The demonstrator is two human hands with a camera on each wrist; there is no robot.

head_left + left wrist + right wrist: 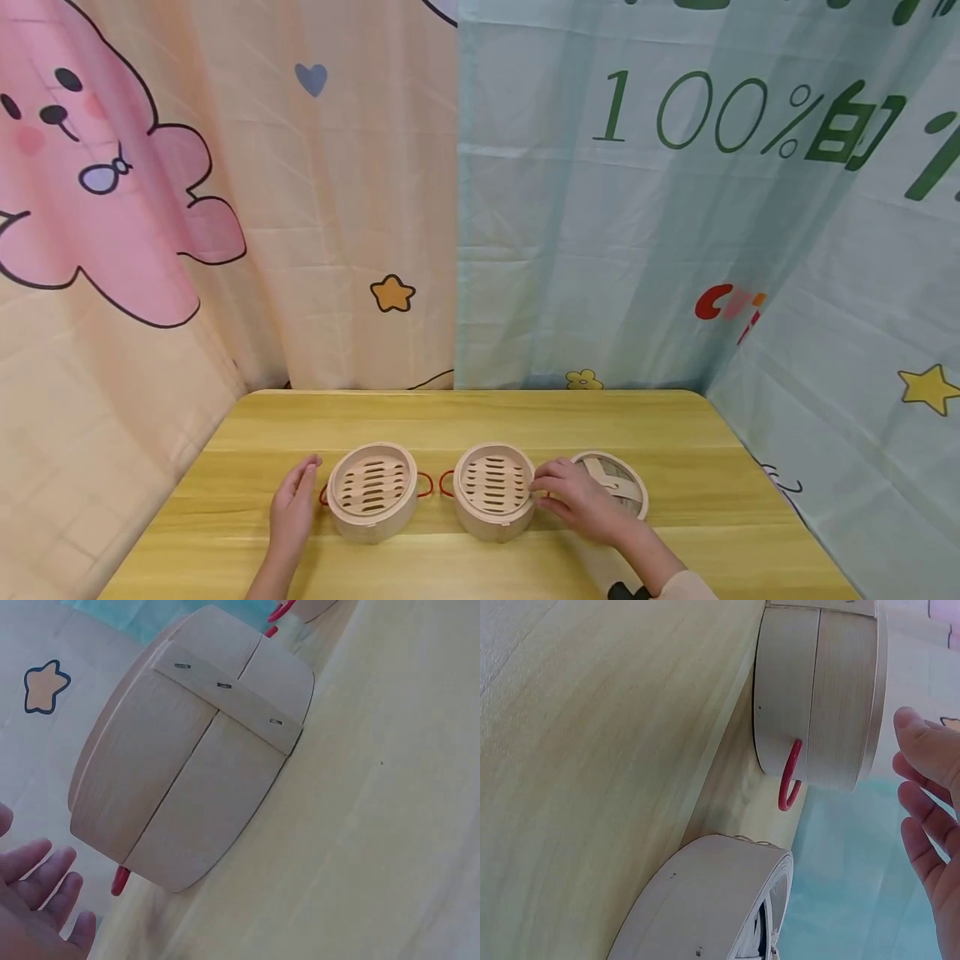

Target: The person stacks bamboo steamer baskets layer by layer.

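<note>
Two round, pale wooden steamers [373, 530] stood between left hand [292, 506] and right hand [576, 497], fingers slack, empty; snagging a red loop handle [787, 776] could have tipped one.

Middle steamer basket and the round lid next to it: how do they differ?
The middle steamer basket shows rows of slots on top; the round lid has pale straps crossing its top. The basket has red handles at its sides; none shows on the lid. In the head view, the right hand covers part of the lid, while the basket is mostly visible. Both are round and pale.
</note>
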